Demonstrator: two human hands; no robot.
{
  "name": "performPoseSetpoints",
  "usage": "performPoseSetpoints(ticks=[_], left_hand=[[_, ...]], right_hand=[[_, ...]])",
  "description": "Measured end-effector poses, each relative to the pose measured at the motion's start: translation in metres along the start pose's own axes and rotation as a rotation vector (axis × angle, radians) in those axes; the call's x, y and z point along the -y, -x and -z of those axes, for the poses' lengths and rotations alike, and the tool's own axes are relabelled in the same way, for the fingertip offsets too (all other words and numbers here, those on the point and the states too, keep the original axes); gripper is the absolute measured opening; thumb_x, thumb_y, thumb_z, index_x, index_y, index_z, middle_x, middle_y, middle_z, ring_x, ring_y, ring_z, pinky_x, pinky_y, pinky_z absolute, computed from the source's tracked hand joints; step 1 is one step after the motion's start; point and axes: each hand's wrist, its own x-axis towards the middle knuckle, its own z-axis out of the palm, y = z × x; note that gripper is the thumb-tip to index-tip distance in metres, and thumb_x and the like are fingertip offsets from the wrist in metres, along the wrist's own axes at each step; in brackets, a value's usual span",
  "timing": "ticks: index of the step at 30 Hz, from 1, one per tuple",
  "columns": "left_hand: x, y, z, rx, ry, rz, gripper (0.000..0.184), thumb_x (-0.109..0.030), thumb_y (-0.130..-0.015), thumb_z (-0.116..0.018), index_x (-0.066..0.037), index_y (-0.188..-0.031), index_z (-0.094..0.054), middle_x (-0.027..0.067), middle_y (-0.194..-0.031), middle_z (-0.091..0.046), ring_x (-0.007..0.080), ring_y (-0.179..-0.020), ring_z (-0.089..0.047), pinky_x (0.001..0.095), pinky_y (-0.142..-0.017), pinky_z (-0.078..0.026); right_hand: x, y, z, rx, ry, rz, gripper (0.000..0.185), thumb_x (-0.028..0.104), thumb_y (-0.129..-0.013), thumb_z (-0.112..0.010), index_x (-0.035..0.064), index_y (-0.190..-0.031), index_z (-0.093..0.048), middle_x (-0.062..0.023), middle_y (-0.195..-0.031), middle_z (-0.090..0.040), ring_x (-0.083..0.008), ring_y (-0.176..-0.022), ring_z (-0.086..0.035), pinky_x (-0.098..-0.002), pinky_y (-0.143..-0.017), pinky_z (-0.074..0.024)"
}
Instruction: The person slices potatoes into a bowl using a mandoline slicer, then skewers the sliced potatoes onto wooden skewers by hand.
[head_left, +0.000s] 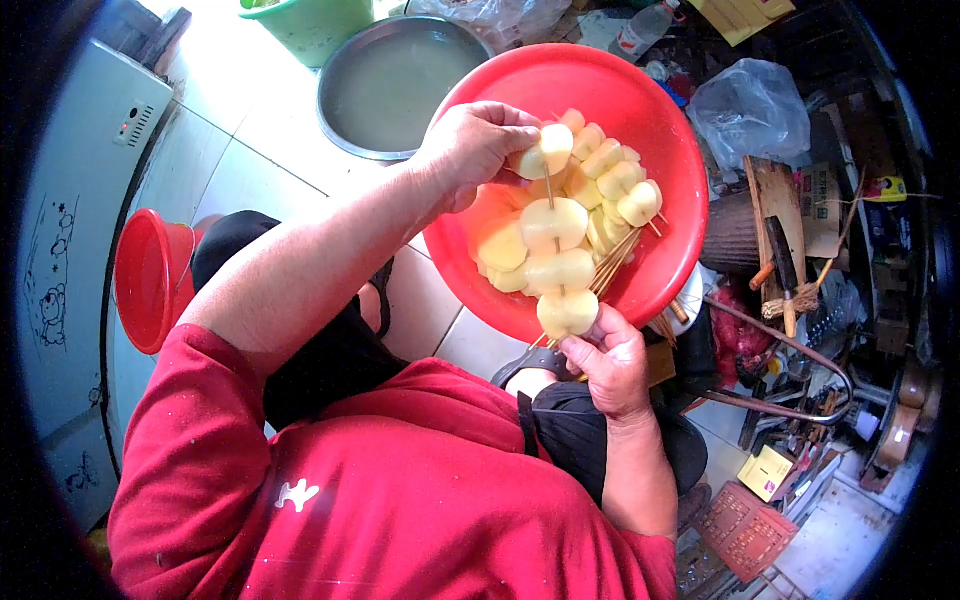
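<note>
A wooden skewer (549, 190) threaded with several pale potato slices (555, 224) stretches between my two hands over a red basin (665, 270). My left hand (468, 150) pinches a potato slice (545, 150) at the skewer's far end. Near the lower slice, my right hand (612, 362) is closed on the skewer's near end, with thumb and fingers by that slice. Inside the basin lie loose potato slices (503, 245), finished-looking potato skewers (622, 178) and a bundle of bare bamboo skewers (615, 262).
Behind the basin stand a dark basin of cloudy water (400, 85) and a green bucket (310, 30). A red bucket (150, 280) sits left on the tiles, beside a white appliance (75, 240). At right are a knife (780, 255), a wooden board (770, 200) and assorted clutter.
</note>
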Motion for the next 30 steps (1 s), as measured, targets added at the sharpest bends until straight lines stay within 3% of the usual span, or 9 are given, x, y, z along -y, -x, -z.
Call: performPoseSetpoints(ticks=[6,14,21,23,25,27,30], left_hand=[[-0.007,0.007,-0.003,0.056,-0.072,0.108,0.021,-0.017,-0.087,-0.063,-0.001,-0.099,-0.061,0.0097,-0.091,-0.065,0.0195,-0.077,-0.066,0.0346,-0.068,-0.058],[0.001,0.001,0.003,0.221,-0.169,0.193,0.02,-0.017,-0.086,-0.064,-0.001,-0.097,-0.061,0.0077,-0.087,-0.065,0.0187,-0.075,-0.066,0.0311,-0.065,-0.057],[-0.002,0.0,0.002,0.101,-0.193,0.126,0.018,-0.018,-0.087,-0.063,-0.003,-0.097,-0.061,0.0065,-0.087,-0.064,0.0166,-0.073,-0.065,0.0307,-0.062,-0.056],[0.001,-0.003,0.006,0.09,-0.477,0.017,0.014,-0.016,-0.087,-0.061,-0.004,-0.094,-0.062,0.0055,-0.083,-0.065,0.0145,-0.072,-0.064,0.0287,-0.06,-0.054],[0.01,-0.006,0.011,0.251,-0.843,-0.014,0.012,-0.014,-0.084,-0.061,-0.004,-0.091,-0.063,0.0057,-0.078,-0.065,0.0123,-0.07,-0.063,0.0279,-0.06,-0.053],[0.032,-0.005,0.012,0.307,-1.278,-0.336,0.023,-0.017,-0.073,-0.066,-0.006,-0.093,-0.064,0.0125,-0.08,-0.066,0.0254,-0.076,-0.066,0.0354,-0.068,-0.052],[0.025,0.015,-0.007,0.41,-1.586,-0.118,0.029,-0.019,-0.071,-0.066,-0.007,-0.097,-0.063,0.0148,-0.084,-0.066,0.0316,-0.083,-0.064,0.04,-0.073,-0.052]], right_hand=[[0.002,0.0,-0.005,-0.02,-0.016,0.021,0.03,-0.001,-0.085,-0.058,-0.0012,-0.115,-0.055,-0.004,-0.102,-0.063,-0.0079,-0.085,-0.059,-0.0208,-0.071,-0.0463],[0.0,-0.001,-0.005,-0.051,-0.041,0.03,0.028,0.001,-0.085,-0.059,0.001,-0.112,-0.057,0.0009,-0.087,-0.063,-0.0013,-0.058,-0.045,-0.0174,-0.051,-0.035],[0.002,-0.005,-0.003,-0.124,-0.072,0.099,0.025,0.001,-0.084,-0.059,0.0013,-0.109,-0.057,0.0,-0.088,-0.063,-0.0025,-0.063,-0.049,-0.0177,-0.054,-0.0389],[0.003,-0.004,0.0,-0.156,-0.073,0.091,0.023,0.001,-0.084,-0.059,0.0015,-0.107,-0.058,-0.0005,-0.088,-0.063,-0.0032,-0.064,-0.05,-0.018,-0.056,-0.0409],[0.004,-0.004,0.0,-0.156,-0.068,0.104,0.021,0.001,-0.084,-0.059,0.0018,-0.105,-0.058,-0.0005,-0.087,-0.063,-0.0035,-0.064,-0.05,-0.0185,-0.056,-0.0416],[0.006,-0.004,-0.001,-0.188,-0.062,0.106,0.02,0.001,-0.084,-0.06,0.0019,-0.104,-0.058,-0.0007,-0.086,-0.063,-0.0038,-0.063,-0.05,-0.0189,-0.055,-0.0418],[0.007,-0.005,0.002,-0.239,-0.053,0.133,0.019,0.002,-0.084,-0.06,0.0016,-0.103,-0.059,-0.0008,-0.085,-0.062,-0.0043,-0.061,-0.05,-0.0191,-0.054,-0.0415]])
